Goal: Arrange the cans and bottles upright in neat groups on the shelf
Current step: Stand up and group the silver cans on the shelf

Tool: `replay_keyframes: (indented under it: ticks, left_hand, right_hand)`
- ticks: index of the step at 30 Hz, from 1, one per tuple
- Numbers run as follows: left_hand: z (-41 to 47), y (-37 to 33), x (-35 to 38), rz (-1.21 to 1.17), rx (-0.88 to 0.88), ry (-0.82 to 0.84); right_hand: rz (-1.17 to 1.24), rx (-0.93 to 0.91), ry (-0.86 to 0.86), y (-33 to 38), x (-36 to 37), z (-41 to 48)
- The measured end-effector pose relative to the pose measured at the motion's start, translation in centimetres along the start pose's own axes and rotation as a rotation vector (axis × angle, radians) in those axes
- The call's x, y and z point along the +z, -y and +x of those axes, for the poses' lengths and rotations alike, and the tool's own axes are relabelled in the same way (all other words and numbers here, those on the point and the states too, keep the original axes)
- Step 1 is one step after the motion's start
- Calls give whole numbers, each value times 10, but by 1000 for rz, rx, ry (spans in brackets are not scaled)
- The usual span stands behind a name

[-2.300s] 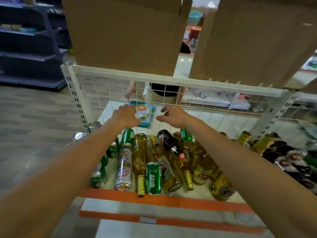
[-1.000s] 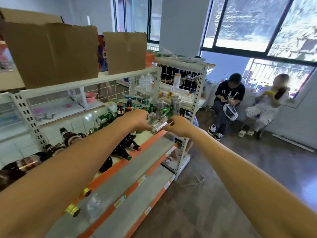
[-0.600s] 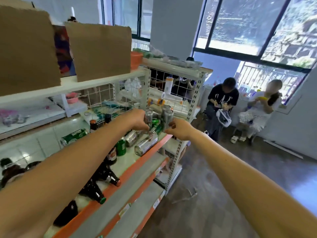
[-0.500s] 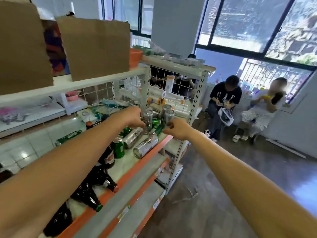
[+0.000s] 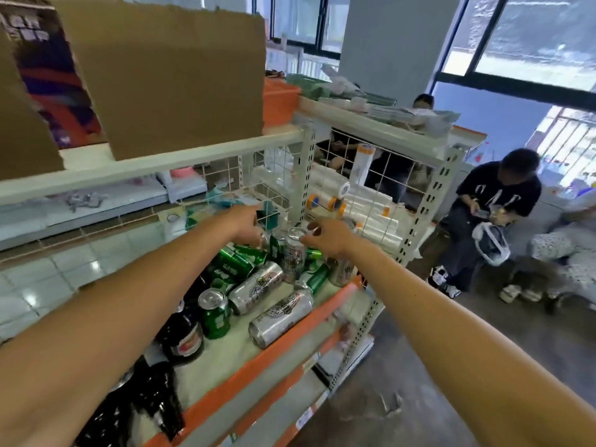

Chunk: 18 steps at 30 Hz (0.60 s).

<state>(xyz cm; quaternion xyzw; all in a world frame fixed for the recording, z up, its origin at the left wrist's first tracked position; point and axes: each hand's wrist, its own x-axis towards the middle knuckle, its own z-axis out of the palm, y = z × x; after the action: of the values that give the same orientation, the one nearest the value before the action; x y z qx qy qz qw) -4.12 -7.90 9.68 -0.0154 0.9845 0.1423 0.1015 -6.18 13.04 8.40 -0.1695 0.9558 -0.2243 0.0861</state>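
Where the shelf (image 5: pixel 219 359) ends at the right: one silver can (image 5: pixel 294 258), upright among lying cans (image 5: pixel 280 317) (silver and green). Right hand (image 5: pixel 327 235): fingertips pinching its rim. Left hand (image 5: pixel 246 225): finger state cannot be told.

A shop: slotted retail shelving (image 5: pixel 364 321) stocked with drink cans (image 5: pixel 280 317).

Right forearm (image 5: pixel 435 311) and left forearm (image 5: pixel 129 295), both bare, reach forward and converge on the grip. Right hand (image 5: pixel 329 235): wrist nearly straight, thumb and fingers curled about the rim of the upright silver can (image 5: pixel 294 256). Left hand (image 5: pixel 246 225): back uppermost, just left of the grip and apart from the right hand, fingers curled downward. Whether they hold anything is hidden.
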Motion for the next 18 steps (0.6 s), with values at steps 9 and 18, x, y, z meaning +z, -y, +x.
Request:
replay_keyframes:
  ticks: [9, 18]
  left_hand:
    - [90, -1, 39, 29, -131, 48]
    - [147, 21, 66, 27, -162, 111]
  right_hand:
    - [6, -22, 116, -37, 13, 120]
    - [-211, -11, 184, -23, 64, 191]
